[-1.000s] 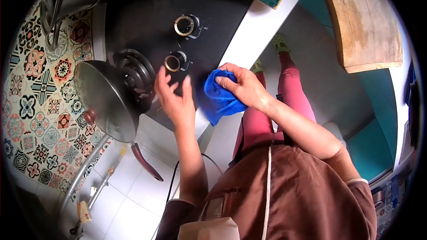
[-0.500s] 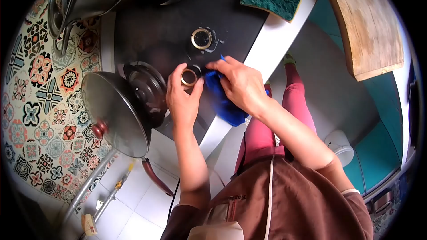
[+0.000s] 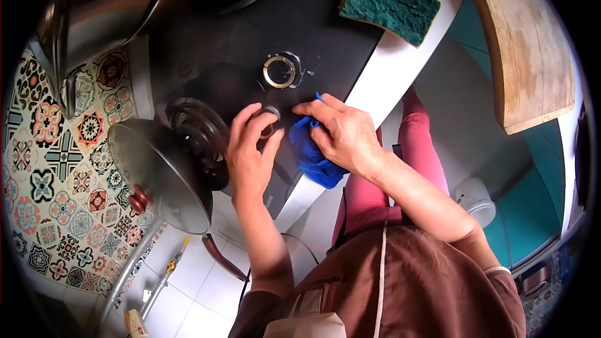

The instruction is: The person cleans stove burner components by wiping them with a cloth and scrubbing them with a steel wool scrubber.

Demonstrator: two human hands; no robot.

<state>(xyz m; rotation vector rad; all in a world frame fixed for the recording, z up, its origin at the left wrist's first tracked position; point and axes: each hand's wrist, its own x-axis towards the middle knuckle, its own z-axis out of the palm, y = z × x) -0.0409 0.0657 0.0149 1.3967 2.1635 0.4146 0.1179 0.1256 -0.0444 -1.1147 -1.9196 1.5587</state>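
My left hand [image 3: 250,150] has its thumb and fingers closed round the lower stove knob [image 3: 269,126], which they partly cover. Just to the right, my right hand [image 3: 347,134] grips a bunched blue cloth [image 3: 310,153] against the black stove top [image 3: 231,37], beside that knob. Its index finger reaches toward the knob. The upper knob [image 3: 279,71], with a gold-coloured ring, stands untouched above both hands, and small wet spots or foam surround its base.
A green sponge [image 3: 391,3] lies at the stove's right edge. A lidded pan [image 3: 163,175] sits on the left burner, its handle pointing down. A large metal pot [image 3: 113,12] is at the upper left. A wooden board [image 3: 523,44] is at the right, above a white bucket [image 3: 476,201].
My left hand has moved from open above the stove onto the lower knob. My right hand has brought the blue cloth down onto the stove top beside it. The view has shifted slightly.
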